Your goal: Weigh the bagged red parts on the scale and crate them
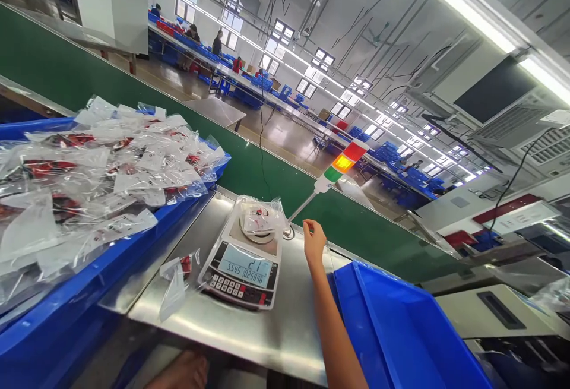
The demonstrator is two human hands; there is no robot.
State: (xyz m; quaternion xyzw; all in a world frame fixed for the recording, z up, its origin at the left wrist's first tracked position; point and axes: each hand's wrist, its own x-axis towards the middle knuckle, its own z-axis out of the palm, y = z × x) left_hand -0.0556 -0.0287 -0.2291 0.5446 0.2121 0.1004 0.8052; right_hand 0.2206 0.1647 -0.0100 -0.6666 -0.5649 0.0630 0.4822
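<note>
Head view puts us over a clear plastic bag (262,214) with a white label, resting on the round pan of a digital weighing scale (240,270). The scale's display shows 21 on its upper line, with smaller digits below. Our right hand (314,243) is raised just beside the bag without touching it, its fingers (312,227) loosely pressed together and pinching nothing. Our left hand (178,372) is only a blurred patch at the bottom edge, so we cannot tell how its fingers stand. The scale sits on a stainless steel worktop (267,332), and a small torn plastic bag (173,285) with a red scrap lies just left of it. Further left, a blue tray (120,246) is heaped with sealed bags holding red-and-black items. A blue plastic crate (401,323) stands beside our right arm. Beyond the worktop run a green conveyor belt (285,178) and a stack light (342,163) on a thin pole, and far off, co-workers (217,43) stand at long tables (249,89) loaded with blue crates.
</note>
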